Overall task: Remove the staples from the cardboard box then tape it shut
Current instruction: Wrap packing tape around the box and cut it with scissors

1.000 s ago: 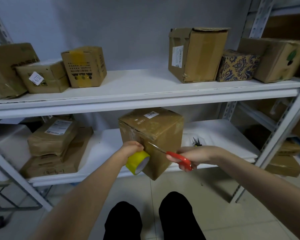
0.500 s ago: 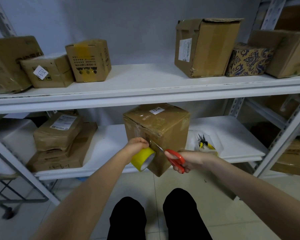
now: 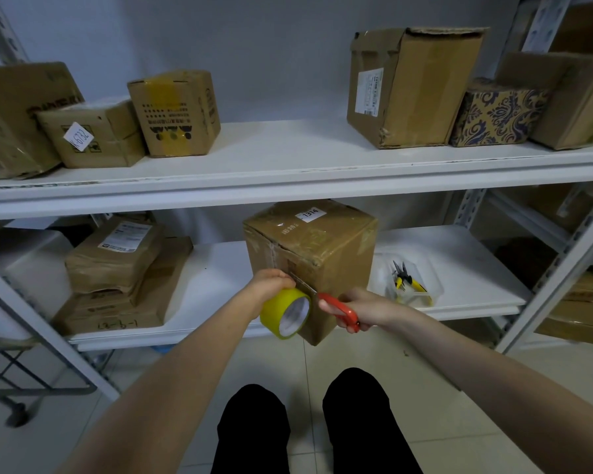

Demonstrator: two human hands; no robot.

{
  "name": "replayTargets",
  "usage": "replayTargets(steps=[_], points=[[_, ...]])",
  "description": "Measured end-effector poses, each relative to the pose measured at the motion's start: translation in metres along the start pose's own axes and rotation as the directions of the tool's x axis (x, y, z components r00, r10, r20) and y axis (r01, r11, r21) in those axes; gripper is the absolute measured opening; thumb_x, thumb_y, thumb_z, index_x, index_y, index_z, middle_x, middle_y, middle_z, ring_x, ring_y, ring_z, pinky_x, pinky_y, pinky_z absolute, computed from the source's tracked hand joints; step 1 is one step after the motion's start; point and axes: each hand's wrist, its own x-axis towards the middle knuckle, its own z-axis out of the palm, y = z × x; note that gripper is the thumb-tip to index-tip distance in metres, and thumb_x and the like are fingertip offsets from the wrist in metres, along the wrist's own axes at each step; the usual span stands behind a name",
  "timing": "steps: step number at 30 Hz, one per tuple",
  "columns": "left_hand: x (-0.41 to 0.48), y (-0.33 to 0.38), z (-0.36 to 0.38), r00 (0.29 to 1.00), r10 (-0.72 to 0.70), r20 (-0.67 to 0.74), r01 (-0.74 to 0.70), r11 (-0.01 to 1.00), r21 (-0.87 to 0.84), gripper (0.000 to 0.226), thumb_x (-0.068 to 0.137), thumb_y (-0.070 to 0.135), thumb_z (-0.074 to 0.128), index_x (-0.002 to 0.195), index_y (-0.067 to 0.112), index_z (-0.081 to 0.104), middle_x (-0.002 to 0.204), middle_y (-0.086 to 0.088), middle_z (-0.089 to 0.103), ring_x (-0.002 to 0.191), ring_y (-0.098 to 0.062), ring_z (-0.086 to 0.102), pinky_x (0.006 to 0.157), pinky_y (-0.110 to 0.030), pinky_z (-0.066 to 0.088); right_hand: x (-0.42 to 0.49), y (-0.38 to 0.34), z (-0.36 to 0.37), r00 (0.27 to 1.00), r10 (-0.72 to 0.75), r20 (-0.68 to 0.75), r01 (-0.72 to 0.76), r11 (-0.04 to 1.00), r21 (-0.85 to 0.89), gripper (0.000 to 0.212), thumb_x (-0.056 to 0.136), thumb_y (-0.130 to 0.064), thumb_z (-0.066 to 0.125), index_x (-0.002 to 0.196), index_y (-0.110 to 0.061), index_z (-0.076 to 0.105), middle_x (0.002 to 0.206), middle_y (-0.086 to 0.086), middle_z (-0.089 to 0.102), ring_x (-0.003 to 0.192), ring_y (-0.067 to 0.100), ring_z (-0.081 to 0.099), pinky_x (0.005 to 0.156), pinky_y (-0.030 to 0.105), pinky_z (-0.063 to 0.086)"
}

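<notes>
**Scissors at the tape on the box front**

The cardboard box (image 3: 317, 254) stands on the near edge of the lower shelf (image 3: 220, 268), overhanging it. The left hand (image 3: 271, 282) curls around a yellow tape roll (image 3: 286, 313) against the box's near face. The right hand (image 3: 363, 307) grips red-handled scissors (image 3: 336, 307), blades at the tape. Pliers (image 3: 406, 280) lie in a clear tray to the right.

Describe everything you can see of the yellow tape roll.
The tape roll is a glossy yellow ring with a pale core, its open end toward the camera. The left hand grips it from above, holding it against the near face of the cardboard box. The blades of the red-handled scissors, held by the right hand, reach in just above it. No pulled-out strip can be made out.
</notes>
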Motion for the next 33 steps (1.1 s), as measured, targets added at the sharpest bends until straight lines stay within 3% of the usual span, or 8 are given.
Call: replayTargets(steps=[7, 10, 15, 18, 21, 25, 28, 33], points=[[0.0, 0.016, -0.009, 0.993, -0.114, 0.001, 0.113, 0.984, 0.135, 0.034, 0.077, 0.015, 0.074, 0.109, 0.005, 0.067, 0.116, -0.018, 0.063, 0.107, -0.034, 0.06, 0.097, -0.043, 0.05, 0.003, -0.002, -0.005, 0.993, -0.043, -0.11, 0.045, 0.999, 0.01, 0.047, 0.078, -0.052, 0.071, 0.061, -0.014, 0.049, 0.051, 0.005, 0.052, 0.039, 0.011, 0.047, 0.041, 0.018, 0.029], [-0.003, 0.026, -0.011, 0.994, -0.104, -0.037, 0.111, 0.946, 0.304, 0.041, 0.077, 0.019, 0.073, 0.115, 0.006, 0.062, 0.115, -0.014, 0.06, 0.108, -0.03, 0.058, 0.091, -0.037, 0.051, -0.005, -0.01, -0.008, 0.999, -0.01, -0.034, 0.008, 0.999, -0.039, 0.052, 0.078, -0.062, 0.064, 0.064, -0.014, 0.048, 0.053, 0.004, 0.051, 0.041, 0.011, 0.049, 0.043, 0.018, 0.032], [-0.006, 0.035, -0.009, 0.998, -0.021, -0.063, 0.048, 0.882, 0.468, 0.035, 0.079, 0.017, 0.069, 0.111, 0.005, 0.064, 0.111, -0.014, 0.061, 0.102, -0.026, 0.059, 0.085, -0.034, 0.051, -0.017, -0.021, -0.009, 0.985, 0.095, 0.147, -0.059, 0.971, -0.232, 0.061, 0.082, -0.074, 0.043, 0.065, -0.016, 0.044, 0.059, 0.0, 0.046, 0.052, 0.011, 0.045, 0.053, 0.022, 0.031], [-0.006, 0.036, -0.009, 0.994, 0.087, -0.067, -0.031, 0.808, 0.588, 0.025, 0.081, 0.015, 0.066, 0.102, 0.003, 0.068, 0.106, -0.014, 0.064, 0.101, -0.027, 0.06, 0.083, -0.033, 0.048, -0.026, -0.026, -0.02, 0.975, 0.121, 0.186, -0.06, 0.95, -0.306, 0.062, 0.081, -0.075, 0.046, 0.074, -0.013, 0.048, 0.059, 0.0, 0.045, 0.053, 0.012, 0.043, 0.054, 0.022, 0.031], [-0.009, 0.036, -0.008, 0.987, 0.148, -0.057, -0.076, 0.76, 0.646, 0.017, 0.081, 0.015, 0.066, 0.093, 0.004, 0.07, 0.1, -0.013, 0.066, 0.102, -0.028, 0.061, 0.081, -0.03, 0.047, -0.044, -0.04, -0.038, 0.984, 0.02, 0.179, 0.035, 0.954, -0.298, 0.086, 0.06, -0.086, 0.056, 0.092, -0.005, 0.058, 0.066, 0.007, 0.05, 0.054, 0.012, 0.047, 0.056, 0.023, 0.035], [-0.008, 0.033, -0.007, 0.988, 0.152, -0.007, -0.114, 0.773, 0.625, 0.01, 0.082, 0.012, 0.064, 0.091, 0.008, 0.066, 0.106, -0.018, 0.065, 0.106, -0.031, 0.059, 0.093, -0.037, 0.048, -0.076, -0.09, -0.065, 0.963, -0.269, -0.022, 0.261, 0.949, -0.176, 0.071, 0.066, -0.06, 0.068, 0.095, 0.004, 0.063, 0.073, 0.008, 0.057, 0.062, 0.013, 0.053, 0.064, 0.025, 0.042], [-0.007, 0.031, -0.008, 0.99, 0.141, 0.007, -0.116, 0.784, 0.609, 0.023, 0.079, 0.014, 0.066, 0.102, 0.011, 0.065, 0.104, -0.01, 0.063, 0.1, -0.024, 0.057, 0.088, -0.032, 0.048, -0.069, -0.128, -0.08, 0.849, -0.398, -0.348, 0.34, 0.915, -0.218, 0.05, 0.07, -0.054, 0.076, 0.087, -0.008, 0.066, 0.067, -0.004, 0.064, 0.058, 0.005, 0.057, 0.059, 0.021, 0.045], [-0.005, 0.029, -0.01, 0.99, 0.142, 0.012, -0.122, 0.801, 0.586, 0.019, 0.084, 0.01, 0.063, 0.102, 0.007, 0.067, 0.097, -0.007, 0.057, 0.093, -0.019, 0.051, 0.081, -0.027, 0.042, -0.026, -0.174, -0.091, 0.571, -0.425, -0.703, 0.008, 0.859, -0.513, 0.054, 0.076, -0.056, 0.068, 0.112, -0.016, 0.063, 0.098, -0.003, 0.067, 0.091, 0.018, 0.063, 0.077, 0.037, 0.057]])
